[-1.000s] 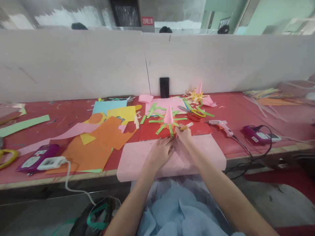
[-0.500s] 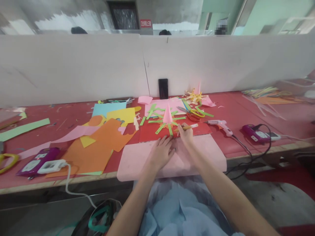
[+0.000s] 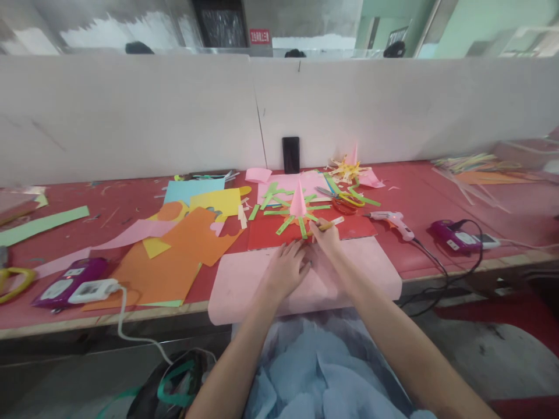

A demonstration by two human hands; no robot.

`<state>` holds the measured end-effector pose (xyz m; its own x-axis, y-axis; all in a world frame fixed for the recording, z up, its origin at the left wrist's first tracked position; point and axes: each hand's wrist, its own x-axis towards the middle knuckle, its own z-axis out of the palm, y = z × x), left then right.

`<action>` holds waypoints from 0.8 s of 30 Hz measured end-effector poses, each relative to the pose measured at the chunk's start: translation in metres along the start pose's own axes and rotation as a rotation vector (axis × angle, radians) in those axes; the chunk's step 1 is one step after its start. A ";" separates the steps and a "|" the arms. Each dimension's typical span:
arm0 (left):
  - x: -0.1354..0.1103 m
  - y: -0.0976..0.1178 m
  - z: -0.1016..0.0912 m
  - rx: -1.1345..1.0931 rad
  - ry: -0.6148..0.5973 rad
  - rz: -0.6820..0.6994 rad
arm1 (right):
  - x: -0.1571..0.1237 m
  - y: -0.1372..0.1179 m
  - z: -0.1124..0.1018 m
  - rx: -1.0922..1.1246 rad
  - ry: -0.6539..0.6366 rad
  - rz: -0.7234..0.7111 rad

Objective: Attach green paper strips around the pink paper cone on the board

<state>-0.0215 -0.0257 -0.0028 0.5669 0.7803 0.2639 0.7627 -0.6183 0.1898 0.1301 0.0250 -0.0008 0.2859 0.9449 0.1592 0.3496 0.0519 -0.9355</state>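
Observation:
My left hand (image 3: pixel 286 267) lies flat with spread fingers on a large pink paper sheet (image 3: pixel 371 270) at the table's near edge. Right beside it, my right hand (image 3: pixel 325 237) is closed around a yellow pencil (image 3: pixel 328 224), its tip down at the sheet's far edge. Just beyond the hands stands a small pink paper cone (image 3: pixel 298 201) with green strips (image 3: pixel 286 226) fanned out around it on a red sheet (image 3: pixel 353 227).
Orange (image 3: pixel 174 262), yellow (image 3: pixel 216 202) and blue (image 3: pixel 192 188) paper lie to the left. A glue gun (image 3: pixel 395 223) and a purple device (image 3: pixel 454 237) with cables lie right. Scissors (image 3: pixel 345 201), a black phone (image 3: pixel 290 155), another purple device (image 3: pixel 65 281) and a white partition (image 3: pixel 131 116) are also there.
The pencil in my right hand has shifted slightly along the pink sheet's far edge. My left hand stays pressed on the sheet.

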 end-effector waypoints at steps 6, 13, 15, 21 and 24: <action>0.000 0.000 -0.001 -0.004 0.017 0.001 | 0.000 0.001 0.000 -0.006 -0.042 0.001; 0.000 0.002 -0.007 -0.019 -0.005 -0.001 | 0.001 0.002 0.002 -0.046 -0.034 -0.011; 0.000 0.003 -0.008 -0.015 -0.003 0.002 | 0.001 0.002 0.002 -0.068 0.008 -0.016; 0.001 0.003 -0.007 -0.014 -0.007 -0.002 | 0.001 0.003 0.001 -0.134 0.051 -0.019; 0.001 0.003 -0.008 -0.012 -0.011 -0.005 | 0.000 0.001 0.000 -0.105 0.034 -0.004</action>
<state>-0.0214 -0.0275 0.0050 0.5663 0.7847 0.2521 0.7619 -0.6151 0.2030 0.1304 0.0256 -0.0023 0.3136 0.9333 0.1748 0.4418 0.0196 -0.8969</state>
